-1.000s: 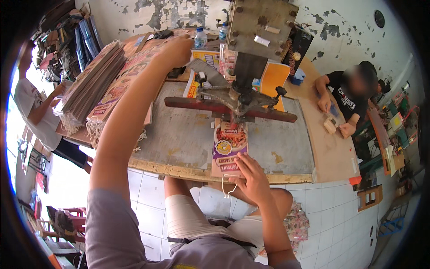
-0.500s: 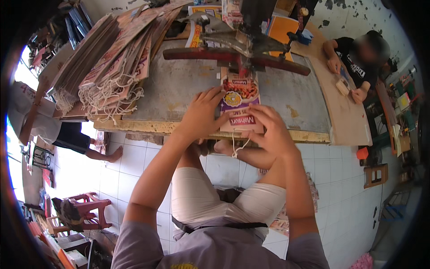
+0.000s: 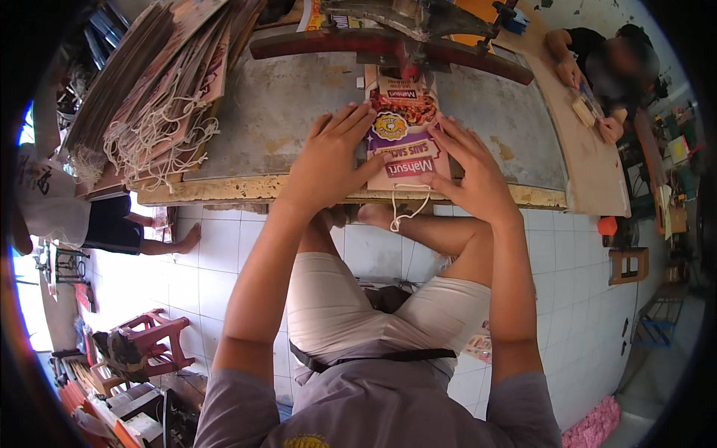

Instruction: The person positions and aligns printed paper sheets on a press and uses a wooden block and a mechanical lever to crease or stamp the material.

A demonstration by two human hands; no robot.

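A flat printed paper bag [image 3: 403, 142], purple, red and pale with a food picture, lies on a grey metal-topped table [image 3: 291, 97]. Its far end reaches under the red crossbar [image 3: 328, 46] of a metal press. From its near edge a white cord handle [image 3: 398, 216] hangs over the table's front edge. My left hand [image 3: 328, 157] rests along the bag's left side, fingers stretched and thumb on the print. On the opposite side lies my right hand [image 3: 478, 175], fingers extended along the right edge and thumb near the bottom corner. Neither hand grips anything.
Stacks of similar flat bags with white cords [image 3: 160, 97] fill the table's left end. At the right, a co-worker [image 3: 612, 67] handles a small block [image 3: 584, 112] on a brown board. Another person [image 3: 82, 201] is at far left. A red stool [image 3: 157, 340] stands below left.
My right hand has moved from over the bag's near end to its right edge, its fingers straighter. More of the print shows. The whole view has shifted slightly.
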